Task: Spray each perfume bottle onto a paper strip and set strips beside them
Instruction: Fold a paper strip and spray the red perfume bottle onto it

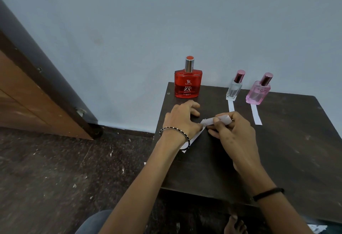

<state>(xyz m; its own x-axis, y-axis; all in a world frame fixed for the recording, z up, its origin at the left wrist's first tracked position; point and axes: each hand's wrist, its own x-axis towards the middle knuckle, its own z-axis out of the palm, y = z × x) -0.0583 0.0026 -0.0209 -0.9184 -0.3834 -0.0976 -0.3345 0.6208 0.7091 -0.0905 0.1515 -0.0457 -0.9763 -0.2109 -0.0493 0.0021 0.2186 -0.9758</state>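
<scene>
Three perfume bottles stand at the back of the dark table (288, 150): a red bottle (188, 85), a small clear bottle (234, 92) and a pink bottle (258, 93). A white paper strip (231, 107) lies in front of the clear bottle, and another strip (256, 116) in front of the pink one. My right hand (235, 133) pinches a folded piece of white paper (209, 121). My left hand (182, 119) presses on the paper's lower part (193, 140), fingers curled, just in front of the red bottle.
The table stands against a pale blue wall (166, 20). A wooden door (27, 94) is at the left. The dark floor (64, 178) is strewn with small white scraps. My knee (92, 222) shows at the bottom.
</scene>
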